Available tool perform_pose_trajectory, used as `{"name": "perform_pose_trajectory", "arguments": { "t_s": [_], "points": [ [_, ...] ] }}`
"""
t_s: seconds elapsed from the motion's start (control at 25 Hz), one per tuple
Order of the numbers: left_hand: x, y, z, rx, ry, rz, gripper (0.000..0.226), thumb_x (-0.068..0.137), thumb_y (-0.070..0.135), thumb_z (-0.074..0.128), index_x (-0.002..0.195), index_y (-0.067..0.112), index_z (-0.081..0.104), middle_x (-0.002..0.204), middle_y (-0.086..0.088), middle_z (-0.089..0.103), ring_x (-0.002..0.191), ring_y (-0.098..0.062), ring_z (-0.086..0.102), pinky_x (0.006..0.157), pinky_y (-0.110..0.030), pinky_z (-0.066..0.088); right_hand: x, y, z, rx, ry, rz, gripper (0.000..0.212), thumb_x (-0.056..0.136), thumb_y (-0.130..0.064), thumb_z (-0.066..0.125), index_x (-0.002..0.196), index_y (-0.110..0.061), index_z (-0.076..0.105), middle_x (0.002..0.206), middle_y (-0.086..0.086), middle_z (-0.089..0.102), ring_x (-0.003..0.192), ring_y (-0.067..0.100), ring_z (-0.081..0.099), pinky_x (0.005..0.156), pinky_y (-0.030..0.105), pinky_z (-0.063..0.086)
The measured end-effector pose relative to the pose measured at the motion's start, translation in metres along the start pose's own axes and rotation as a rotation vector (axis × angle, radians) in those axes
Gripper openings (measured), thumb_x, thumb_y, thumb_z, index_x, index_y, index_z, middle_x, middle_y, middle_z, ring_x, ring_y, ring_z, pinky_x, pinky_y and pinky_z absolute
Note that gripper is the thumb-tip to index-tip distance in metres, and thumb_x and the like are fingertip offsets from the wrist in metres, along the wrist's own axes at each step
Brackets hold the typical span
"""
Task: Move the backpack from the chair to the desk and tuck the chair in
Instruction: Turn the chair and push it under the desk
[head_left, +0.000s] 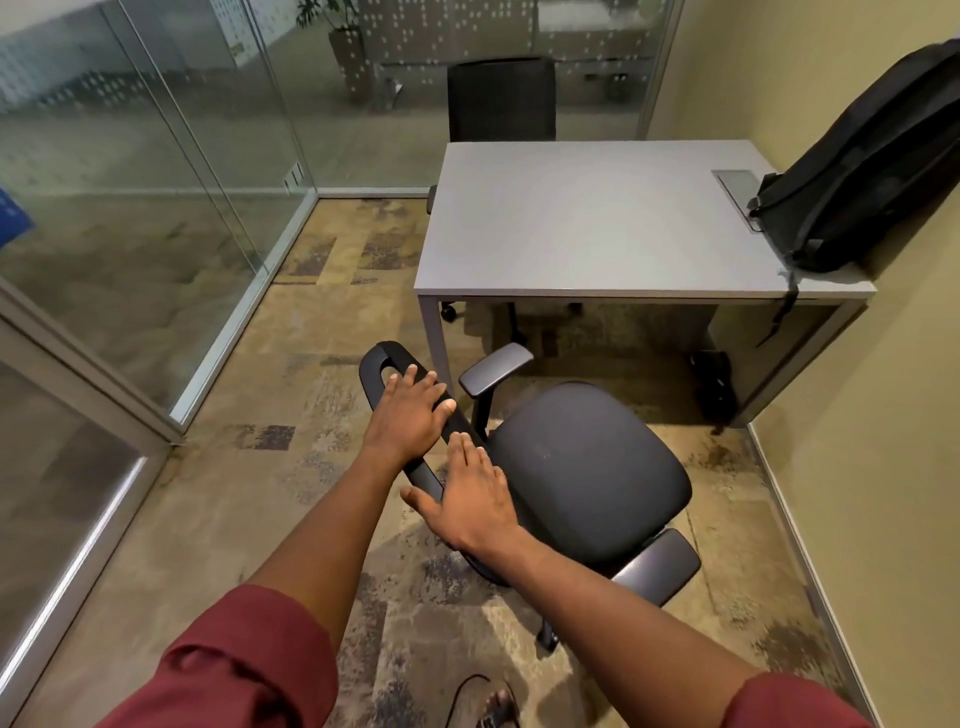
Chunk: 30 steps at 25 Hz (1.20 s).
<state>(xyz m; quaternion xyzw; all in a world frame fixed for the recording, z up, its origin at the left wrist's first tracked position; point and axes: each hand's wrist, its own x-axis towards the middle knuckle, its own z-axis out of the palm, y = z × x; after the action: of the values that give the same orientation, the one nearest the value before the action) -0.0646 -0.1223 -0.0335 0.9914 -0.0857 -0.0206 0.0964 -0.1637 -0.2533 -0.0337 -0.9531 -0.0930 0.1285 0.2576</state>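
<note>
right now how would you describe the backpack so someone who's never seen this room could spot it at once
Find the grey desk standing against the yellow-green wall on the right. At the desk's right end, next to the wall, sits the backpack, a large black soft bag leaning against that wall with a strap hanging over the desk edge. It is the only thing on the desktop, unlike the black chairs on the floor.

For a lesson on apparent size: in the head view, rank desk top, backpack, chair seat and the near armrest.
1. desk top
2. backpack and chair seat: look alike, so unranked
3. near armrest
</note>
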Motion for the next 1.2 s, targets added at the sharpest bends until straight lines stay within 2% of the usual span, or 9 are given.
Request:
{"name": "perform_pose_trajectory", "arguments": {
  "t_s": [0.08, 0.28, 0.56, 0.76, 1.0, 1.2],
  "points": [
    [-0.001, -0.001, 0.001, -0.021, 0.015, 0.006, 0.05, 0.104, 0.042, 0.033, 0.145, 0.017, 0.048, 0.157, -0.004, 0.037, 0.151, -0.027, 0.016, 0.121, -0.046, 0.007, -0.001, 0.002, 0.008, -0.069, 0.029, -0.002, 0.099, 0.085, -0.075, 0.033, 0.156, -0.012, 0.003, 0.164, 0.009, 0.008, 0.149, 0.029, 0.011, 0.118, 0.05, 0.018],
    [0.001, -0.012, 0.001, -0.082, 0.047, 0.029, 0.047, 0.105, 0.037, 0.032, 0.145, 0.019, 0.048, 0.157, -0.002, 0.039, 0.15, -0.025, 0.017, 0.122, -0.045, 0.006, 0.003, 0.008, 0.008, -0.108, 0.075, 0.001, 0.101, 0.081, -0.075, 0.027, 0.156, -0.011, 0.005, 0.163, 0.009, 0.012, 0.149, 0.031, 0.013, 0.116, 0.052, 0.021],
    [0.001, -0.026, 0.005, -0.144, 0.127, -0.011, 0.049, 0.105, 0.034, 0.034, 0.149, 0.014, 0.041, 0.161, -0.005, 0.03, 0.152, -0.025, 0.01, 0.121, -0.043, -0.001, 0.004, 0.023, 0.0, -0.166, 0.069, -0.039, 0.103, 0.081, -0.077, 0.023, 0.156, -0.01, 0.003, 0.163, 0.011, 0.012, 0.149, 0.031, 0.012, 0.116, 0.054, 0.017],
    [0.004, -0.025, 0.008, -0.216, 0.196, -0.034, 0.048, 0.104, 0.031, 0.036, 0.146, 0.011, 0.044, 0.158, -0.008, 0.035, 0.152, -0.028, 0.012, 0.12, -0.046, 0.0, -0.005, 0.047, -0.014, -0.187, 0.066, -0.049, 0.106, 0.079, -0.081, 0.021, 0.155, -0.01, 0.0, 0.164, 0.01, 0.008, 0.15, 0.029, 0.007, 0.117, 0.054, 0.016],
    [0.02, 0.004, 0.015, -0.277, 0.186, -0.043, 0.043, 0.103, 0.027, 0.039, 0.144, 0.015, 0.048, 0.156, -0.006, 0.039, 0.151, -0.024, 0.015, 0.12, -0.049, -0.002, -0.015, 0.09, -0.043, -0.159, 0.04, 0.015, 0.113, 0.075, -0.086, 0.027, 0.156, -0.011, 0.002, 0.164, 0.007, 0.007, 0.15, 0.026, 0.009, 0.115, 0.053, 0.025],
    [0.03, 0.046, 0.018, -0.186, 0.138, -0.052, 0.045, 0.103, 0.027, 0.036, 0.145, 0.013, 0.046, 0.158, -0.005, 0.035, 0.152, -0.026, 0.013, 0.12, -0.052, -0.003, -0.021, 0.123, -0.062, -0.218, 0.111, 0.046, 0.108, 0.078, -0.083, 0.026, 0.156, -0.01, 0.008, 0.163, 0.009, 0.013, 0.15, 0.027, 0.012, 0.116, 0.051, 0.025]
  ]
}}
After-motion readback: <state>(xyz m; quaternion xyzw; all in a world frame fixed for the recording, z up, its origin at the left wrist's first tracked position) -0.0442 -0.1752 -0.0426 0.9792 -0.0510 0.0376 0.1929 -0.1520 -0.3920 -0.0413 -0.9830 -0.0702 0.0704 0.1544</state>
